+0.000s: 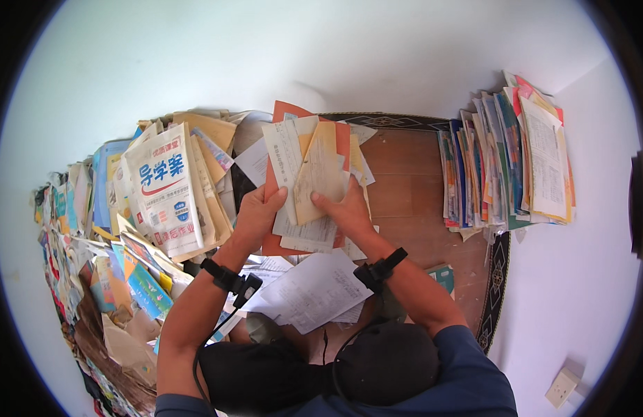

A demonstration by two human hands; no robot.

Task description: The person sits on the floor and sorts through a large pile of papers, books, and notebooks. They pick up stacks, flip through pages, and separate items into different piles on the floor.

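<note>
Both of my hands grip a bundle of papers above the floor. My left hand (256, 215) holds its left edge, with the thumb on top of a printed off-white sheet (280, 156). On the other side, the thumb of my right hand (350, 209) presses on a yellowed sheet (321, 169), folded or cut at a slant. An orange-red folder or cover (343, 136) backs the bundle and sticks out around it. Beneath my wrists, loose printed sheets (321, 289) lie spread near my knees. My fingers behind the bundle are hidden.
A workbook (167, 193) with printed writing tops a heap of books and papers (107, 187) at left. A tall stack of booklets (501, 161) stands against the right wall. A green book (442, 277) lies on the wood-look floor (407, 193). A black cable (197, 359) runs along my left arm.
</note>
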